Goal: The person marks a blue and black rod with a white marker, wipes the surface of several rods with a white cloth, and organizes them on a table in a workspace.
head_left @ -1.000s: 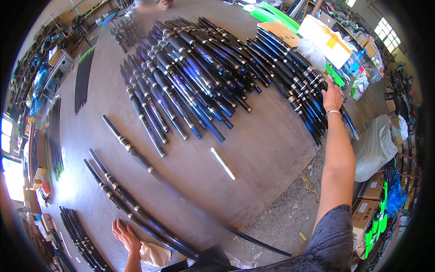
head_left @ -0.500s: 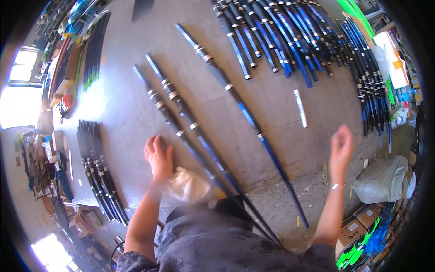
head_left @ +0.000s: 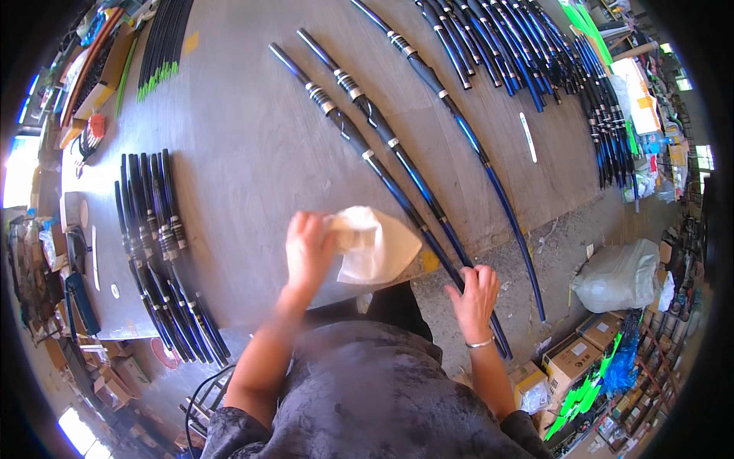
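Note:
My left hand (head_left: 310, 252) is closed on a crumpled white cloth (head_left: 390, 249) at the near edge of the table. My right hand (head_left: 475, 300) curls over the lower part of two dark blue fishing rods, its thumb on their left side. These are the left rod (head_left: 394, 190) and the middle rod (head_left: 418, 181), lying close together and slanting toward me past the table edge. Which one the fingers grip is hard to see. Farther right, a third fishing rod (head_left: 464, 125) lies apart, untouched. All three have ringed reel seats.
Many rods (head_left: 512, 46) are bunched at the far right, and another bundle (head_left: 157, 229) lies at the left edge. A white marker-like stick (head_left: 528, 138) rests on the table (head_left: 237, 153). Black rods with green tips (head_left: 160, 73) lie far left. Cardboard boxes (head_left: 573, 359) stand on the floor right.
My left hand, flat beside the cloth before, now holds it and has lifted it. My right hand has come down and left from the air onto the rods. The view has shifted.

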`<move>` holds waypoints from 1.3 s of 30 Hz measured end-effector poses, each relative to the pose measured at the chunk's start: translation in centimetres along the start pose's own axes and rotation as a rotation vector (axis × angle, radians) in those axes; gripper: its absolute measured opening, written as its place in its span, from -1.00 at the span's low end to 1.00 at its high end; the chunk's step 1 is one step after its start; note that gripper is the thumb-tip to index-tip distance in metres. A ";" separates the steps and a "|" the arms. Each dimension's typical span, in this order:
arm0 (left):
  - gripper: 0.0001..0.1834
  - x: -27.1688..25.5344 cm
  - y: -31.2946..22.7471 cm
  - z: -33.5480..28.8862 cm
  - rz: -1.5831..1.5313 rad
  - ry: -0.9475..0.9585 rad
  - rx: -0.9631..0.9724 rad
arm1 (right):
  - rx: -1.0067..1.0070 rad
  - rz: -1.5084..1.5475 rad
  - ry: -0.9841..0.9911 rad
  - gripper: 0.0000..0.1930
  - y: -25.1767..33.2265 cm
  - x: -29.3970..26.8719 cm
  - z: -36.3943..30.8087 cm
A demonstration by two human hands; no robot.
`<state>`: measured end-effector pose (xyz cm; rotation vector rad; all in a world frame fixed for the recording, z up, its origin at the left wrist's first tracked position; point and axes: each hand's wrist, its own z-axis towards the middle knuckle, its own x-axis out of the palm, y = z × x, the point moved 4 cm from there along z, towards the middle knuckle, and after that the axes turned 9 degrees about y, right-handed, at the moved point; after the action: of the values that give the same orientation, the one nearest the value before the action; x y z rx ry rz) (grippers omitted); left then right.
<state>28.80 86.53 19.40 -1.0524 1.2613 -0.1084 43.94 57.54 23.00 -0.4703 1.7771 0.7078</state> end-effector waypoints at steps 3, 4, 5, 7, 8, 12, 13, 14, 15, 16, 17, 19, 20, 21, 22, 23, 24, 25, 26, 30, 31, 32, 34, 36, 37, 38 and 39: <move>-0.49 -4.2 -2.1 1.3 0.202 -0.185 0.094 | -0.018 -0.042 -0.073 -0.65 0.4 0.5 -0.6; -0.48 -5.0 -2.8 1.6 0.258 -0.246 0.149 | -0.027 -0.045 -0.097 -0.69 0.8 0.3 -0.8; -0.51 -5.3 -2.7 1.7 0.085 -0.217 0.125 | 0.012 0.040 -0.089 -0.72 1.2 0.0 -1.2; -0.55 -4.7 -2.9 2.1 -0.269 -0.150 0.079 | 0.096 0.205 -0.072 -0.77 2.4 -1.6 -2.4; -0.60 -3.3 -2.7 2.6 -0.569 -0.023 -0.114 | -0.004 0.164 -0.118 -0.78 3.8 -3.0 -2.7; -0.46 1.0 -5.5 7.7 -1.803 0.135 -0.410 | 0.037 0.535 0.195 -0.77 5.7 -3.7 -4.5; -0.48 0.9 -6.4 8.5 -1.901 0.144 -0.338 | 0.093 0.701 0.310 -0.76 6.0 -3.9 -4.9; -0.51 0.3 -7.3 9.1 -1.992 0.151 -0.262 | 0.146 0.874 0.425 -0.75 6.5 -4.1 -5.2; -0.53 -0.2 -7.9 9.4 -2.081 0.157 -0.183 | 0.198 1.045 0.541 -0.74 7.1 -4.3 -5.6; -0.64 -0.5 -8.1 9.5 -2.143 0.190 -0.098 | 0.204 1.050 0.540 -0.72 7.7 -4.9 -5.6; -0.67 -0.9 -8.1 9.4 -2.082 0.143 -0.103 | 0.132 0.869 0.443 -0.73 7.7 -5.4 -5.6; -0.71 -1.7 -8.1 9.2 -1.960 0.048 -0.112 | -0.008 0.503 0.248 -0.73 8.0 -6.3 -6.3; -0.74 -2.7 -8.4 8.9 -1.864 -0.029 -0.155 | 0.000 0.414 0.205 -0.73 7.9 -6.2 -6.9; -0.73 -3.4 -8.6 8.7 -1.856 -0.042 -0.172 | 0.009 0.324 0.161 -0.73 7.7 -6.1 -7.5; -0.72 -3.9 -8.6 8.6 -1.849 -0.056 -0.190 | 0.016 0.235 0.116 -0.72 7.6 -6.0 -7.9; -0.71 -4.4 -8.8 8.3 -1.846 -0.065 -0.212 | 0.030 0.228 0.120 -0.72 7.8 -6.0 -8.2; -0.65 -5.0 -9.2 8.0 -1.881 -0.085 -0.266 | 0.043 0.222 0.123 -0.72 8.4 -5.9 -8.5; -0.63 -4.9 -8.8 8.0 -1.899 -0.065 -0.251 | 0.056 0.216 0.128 -0.71 8.7 -5.8 -8.7; -0.61 -4.9 -8.3 7.9 -1.916 -0.042 -0.235 | 0.053 0.245 0.134 -0.72 8.9 -5.7 -8.8; -0.54 -4.9 -7.7 7.4 -1.754 -0.170 -0.312 | 0.069 0.302 0.240 -0.73 8.9 -5.1 -9.4; -0.54 -5.0 -7.5 7.2 -1.712 -0.196 -0.336 | 0.071 0.342 0.276 -0.71 8.8 -4.8 -9.6; -0.53 -4.7 -7.5 7.3 -1.716 -0.182 -0.331 | 0.075 0.383 0.309 -0.69 8.7 -4.6 -9.8; -0.53 -4.1 -7.1 7.3 -1.725 -0.155 -0.320 | 0.118 0.584 0.453 -0.66 7.6 -3.4 -10.2; -0.54 -4.0 -6.7 7.5 -1.741 -0.110 -0.296 | 0.153 0.813 0.608 -0.64 7.4 -2.8 -10.5; -0.54 -4.0 -6.6 7.5 -1.750 -0.087 -0.283 | 0.164 0.943 0.695 -0.63 7.6 -2.8 -10.7; -0.55 -4.2 -6.4 7.5 -1.749 -0.090 -0.302 | 0.166 1.074 0.787 -0.63 8.1 -2.7 -10.6; -0.55 -4.3 -6.2 7.5 -1.748 -0.091 -0.320 | 0.214 1.132 0.834 -0.63 8.5 -3.1 -10.2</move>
<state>36.20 90.03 26.28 -2.1280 -0.0624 -1.1725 32.22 56.92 30.02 0.5663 2.8798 1.1472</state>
